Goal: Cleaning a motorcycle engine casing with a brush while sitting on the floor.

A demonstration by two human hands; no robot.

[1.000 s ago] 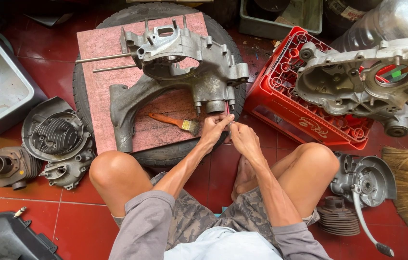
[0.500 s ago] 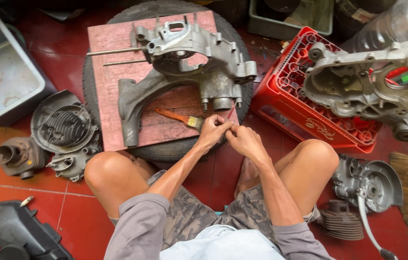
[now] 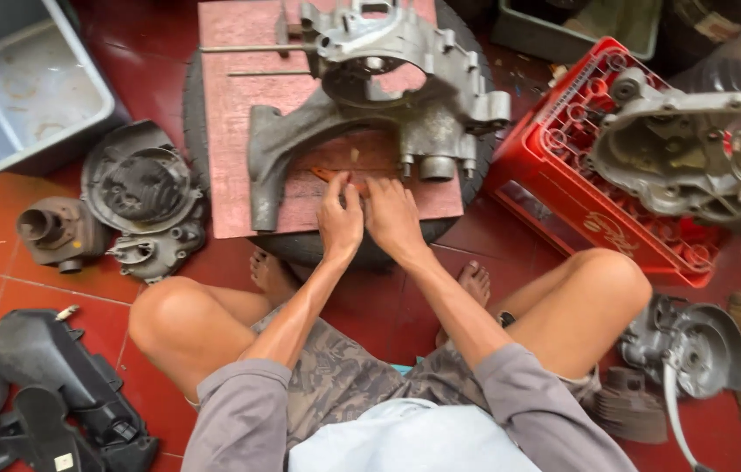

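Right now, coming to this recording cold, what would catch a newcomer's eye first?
First, the big grey engine casing lying on a reddish board set over a black tyre, top centre. Just below it the person's left hand and right hand meet at the board's near edge, partly covering an orange-handled brush. To the right, a red crate carries a second casing.

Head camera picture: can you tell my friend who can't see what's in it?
A seated person's left hand and right hand rest together on a pink board beside a small paintbrush, below a grey metal engine casing. A red crate stands to the right.
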